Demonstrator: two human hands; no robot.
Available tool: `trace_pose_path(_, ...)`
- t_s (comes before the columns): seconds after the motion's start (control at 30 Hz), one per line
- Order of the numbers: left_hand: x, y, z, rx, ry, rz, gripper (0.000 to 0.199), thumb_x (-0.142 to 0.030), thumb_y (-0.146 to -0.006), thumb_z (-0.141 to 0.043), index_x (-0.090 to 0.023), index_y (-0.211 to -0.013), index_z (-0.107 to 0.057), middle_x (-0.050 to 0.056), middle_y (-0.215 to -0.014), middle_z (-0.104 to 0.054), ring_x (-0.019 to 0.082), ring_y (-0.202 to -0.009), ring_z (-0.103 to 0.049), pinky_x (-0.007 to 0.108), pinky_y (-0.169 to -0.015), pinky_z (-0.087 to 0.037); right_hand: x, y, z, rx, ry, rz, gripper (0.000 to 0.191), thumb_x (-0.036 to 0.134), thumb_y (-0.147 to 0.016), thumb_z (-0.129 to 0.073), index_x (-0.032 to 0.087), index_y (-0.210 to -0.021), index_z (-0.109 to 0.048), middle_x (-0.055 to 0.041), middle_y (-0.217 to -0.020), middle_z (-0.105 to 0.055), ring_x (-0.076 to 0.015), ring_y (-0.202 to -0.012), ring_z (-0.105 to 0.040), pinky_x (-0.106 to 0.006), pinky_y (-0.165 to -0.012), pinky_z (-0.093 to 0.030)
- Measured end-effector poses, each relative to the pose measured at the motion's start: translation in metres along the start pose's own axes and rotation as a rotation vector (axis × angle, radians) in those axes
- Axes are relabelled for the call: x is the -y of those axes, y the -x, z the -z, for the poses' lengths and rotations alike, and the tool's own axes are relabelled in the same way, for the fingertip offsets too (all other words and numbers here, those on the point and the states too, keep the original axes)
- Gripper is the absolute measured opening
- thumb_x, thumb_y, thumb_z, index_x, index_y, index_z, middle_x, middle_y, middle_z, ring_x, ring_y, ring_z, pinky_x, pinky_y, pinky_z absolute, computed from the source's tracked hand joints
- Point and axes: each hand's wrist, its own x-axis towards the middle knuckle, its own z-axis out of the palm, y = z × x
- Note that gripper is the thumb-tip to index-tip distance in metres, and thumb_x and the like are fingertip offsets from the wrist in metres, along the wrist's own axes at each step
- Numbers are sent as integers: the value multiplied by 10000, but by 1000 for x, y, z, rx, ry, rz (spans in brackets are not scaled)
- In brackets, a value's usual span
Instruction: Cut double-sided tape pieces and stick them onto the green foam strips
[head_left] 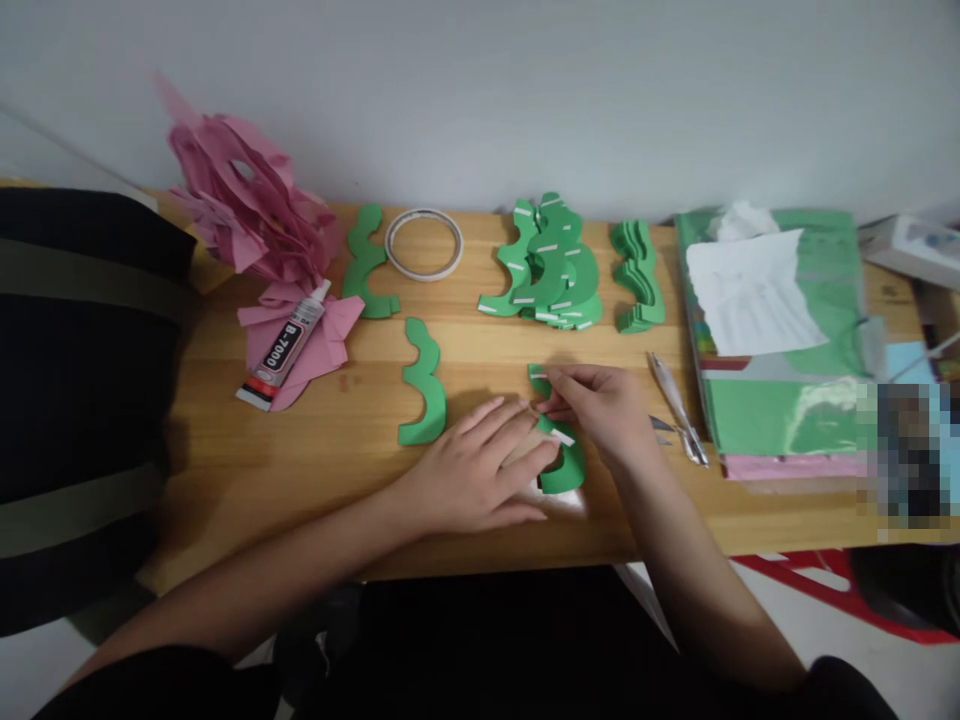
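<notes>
A wavy green paper cutout [568,470] with white tape strips lies on the wooden table under both hands. My left hand [480,470] rests flat on its left side, fingers stretched out. At the cutout's upper part, my right hand [600,405] has thumb and forefinger pinched together; what is between them is too small to make out. Another wavy green cutout [426,395], without strips, lies just left of my left hand. Farther back are a pile of taped green cutouts [559,265], a neat stack of green cutouts [637,275] and a roll of tape [424,245].
A pink paper flower [240,200] and a B-7000 glue tube [285,345] stand at the left, beside a dark bag [82,400]. Right of my hand lies a silver pen-like tool [677,405]. Green paper packs [780,400] with a torn white sheet [757,295] lie beyond.
</notes>
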Motion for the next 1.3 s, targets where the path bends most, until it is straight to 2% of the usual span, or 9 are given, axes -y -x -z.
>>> trace_pose_path(0.07,1,-3,2,-23,-48,66,648,-624,-907,-454,-104,-1281,-551,210,-1314,-611,344,-1303,-517,492,-1102,-373,0,2,0,-3,71,65,237,388,-683,-680,168,-594,-670,-12,-521,-626,-159,-515,-600,-272,-511,-507)
trace_pose_path(0.17,5,-8,3,41,-89,124,692,-634,-902,-454,-97,-1334,-519,230,-1402,-540,360,-1365,-447,515,-1126,-324,-4,2,1,-10,121,119,242,387,-700,-640,161,-635,-699,-23,-592,-660,-160,-552,-585,-277,-532,-483)
trace_pose_path(0.3,12,-14,1,128,-78,108,726,-659,-896,-432,-104,-1360,-502,242,-1435,-502,357,-1398,-398,530,-1150,-263,-11,0,1,3,115,120,269,414,-704,-616,164,-668,-705,-23,-609,-649,-164,-570,-569,-294,-569,-474)
trace_pose_path(0.5,16,-16,-1,159,-124,58,727,-701,-871,-429,-158,-1347,-515,212,-1423,-525,352,-1401,-391,530,-1142,-263,-8,0,1,-18,200,178,317,404,-742,-576,182,-517,-591,-10,-499,-565,-140,-516,-484,-264,-506,-366)
trace_pose_path(0.8,10,-24,5,231,-170,43,714,-710,-873,-405,-183,-1338,-531,215,-1387,-553,361,-1363,-438,516,-1149,-246,-5,6,2,-152,394,345,298,286,-803,-504,184,-540,-603,-43,-523,-658,-176,-510,-592,-271,-518,-406)
trace_pose_path(0.93,12,-27,5,199,-169,26,730,-712,-865,-416,-170,-1340,-531,219,-1352,-576,368,-1339,-456,528,-1134,-283,-2,12,22,-227,262,345,261,318,-828,-531,160,-704,-698,-46,-571,-691,-198,-528,-650,-299,-554,-496)
trace_pose_path(1.03,13,-30,4,115,-184,-2,727,-705,-866,-423,-137,-1298,-558,237,-1254,-628,382,-1284,-511,538,-1098,-343,-8,24,44,-397,238,337,272,335,-834,-557,148,-890,-745,-26,-583,-684,-189,-522,-651,-304,-552,-515)
trace_pose_path(1.17,9,-31,-3,-9,-183,-45,743,-711,-851,-447,-78,-1213,-595,286,-1220,-631,397,-1207,-580,525,-1048,-415,-30,44,74,-562,338,306,292,388,-825,-594,168,-921,-760,-32,-614,-686,-192,-552,-649,-314,-571,-508)
trace_pose_path(1.3,5,-30,-11,36,-155,-5,762,-693,-859,-454,-45,-1242,-576,324,-1304,-572,404,-1245,-554,529,-1039,-426,-54,57,95,-596,414,294,328,431,-842,-577,167,-921,-756,-61,-676,-717,-200,-581,-659,-323,-588,-513)
